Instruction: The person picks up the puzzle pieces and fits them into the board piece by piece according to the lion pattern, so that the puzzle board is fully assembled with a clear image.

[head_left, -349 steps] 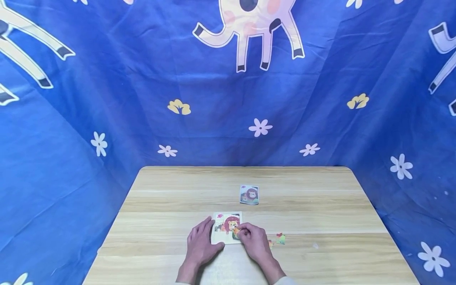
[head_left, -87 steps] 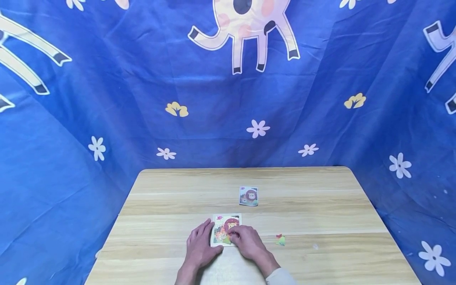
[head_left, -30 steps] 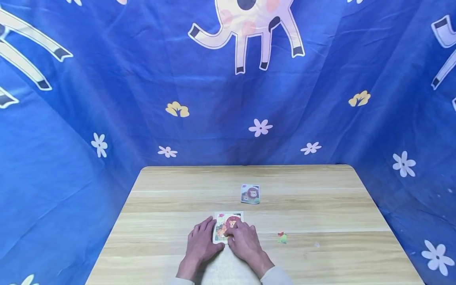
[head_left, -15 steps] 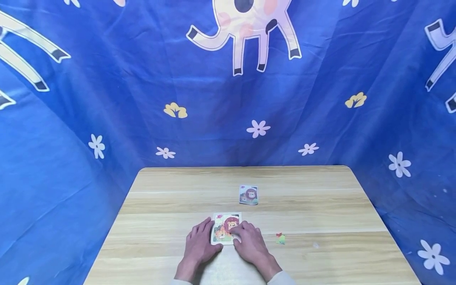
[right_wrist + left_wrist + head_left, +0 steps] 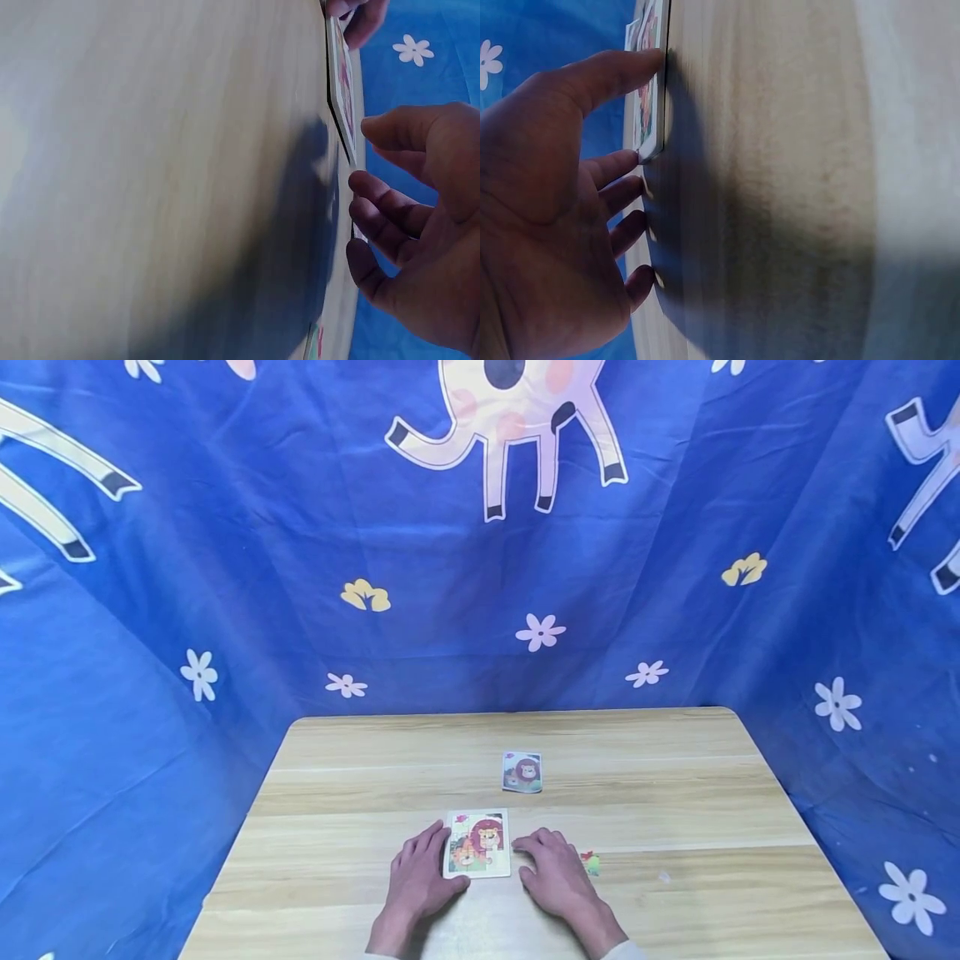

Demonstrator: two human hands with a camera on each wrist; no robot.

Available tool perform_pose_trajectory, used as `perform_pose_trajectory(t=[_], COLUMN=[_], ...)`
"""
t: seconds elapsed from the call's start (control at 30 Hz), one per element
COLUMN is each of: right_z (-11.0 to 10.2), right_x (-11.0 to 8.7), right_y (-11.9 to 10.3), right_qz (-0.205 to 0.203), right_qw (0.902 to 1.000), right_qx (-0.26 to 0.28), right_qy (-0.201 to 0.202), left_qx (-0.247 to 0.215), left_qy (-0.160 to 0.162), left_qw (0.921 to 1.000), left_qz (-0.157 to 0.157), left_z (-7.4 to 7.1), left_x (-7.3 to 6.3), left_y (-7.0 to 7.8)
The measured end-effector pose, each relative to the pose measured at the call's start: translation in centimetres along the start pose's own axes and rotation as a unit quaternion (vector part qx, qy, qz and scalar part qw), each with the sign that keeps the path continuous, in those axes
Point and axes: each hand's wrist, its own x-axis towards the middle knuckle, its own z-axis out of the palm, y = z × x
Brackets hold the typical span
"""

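A small jigsaw puzzle board (image 5: pixel 495 873) with a pale rim lies flat on the table, showing a lion (image 5: pixel 489 837) and a smaller orange animal. Its lower right corner is a bare pale patch. My left hand (image 5: pixel 422 872) rests along the board's left side, fingertips at that edge and thumb at the near edge; the left wrist view has the thumb (image 5: pixel 626 73) against the board's side. Just right of the board is my right hand (image 5: pixel 557 877), fingers loosely bent, nothing between them. Beyond it lies a loose jigsaw piece (image 5: pixel 592 863), green with red, partly hidden by the hand.
Behind the board lies a small picture card (image 5: pixel 522 772) with the same lion scene. A little translucent scrap (image 5: pixel 664 877) lies on the wooden table (image 5: pixel 360 760) at right. Blue patterned cloth (image 5: pixel 450 652) stands around the table's back and sides.
Jigsaw pieces carried by my right hand now fill more of the board, and one of the loose pieces at right is gone. My right hand has just moved right, off the board; the left stays.
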Motion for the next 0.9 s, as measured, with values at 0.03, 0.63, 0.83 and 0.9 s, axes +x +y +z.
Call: perform_pose_trajectory(t=[0.03,0.63,0.83,0.9], right_z=[-0.2,-2.8,-3.0,-2.9], right_x=[-0.1,-2.3,-3.3,-3.6], right_y=[0.2,4.7,5.8,6.2], right_qz=[0.001,0.072,0.1,0.107], right_qw=[1.0,0.9946,0.9919,0.9911], right_qx=[-0.004,-0.05,-0.058,-0.059], right_qy=[0.004,0.055,0.052,0.052], left_qx=[-0.003,-0.009,-0.015,-0.016], left_qy=[0.0,0.008,0.006,0.006], left_qw=[1.0,0.9999,0.9999,0.9998], left_qz=[-0.001,0.001,-0.004,-0.003], left_z=[-0.1,-0.5,-0.3,-0.2], left_x=[0.0,0.1,-0.3,-0.5], left_y=[0.1,0.4,0.3,0.3])
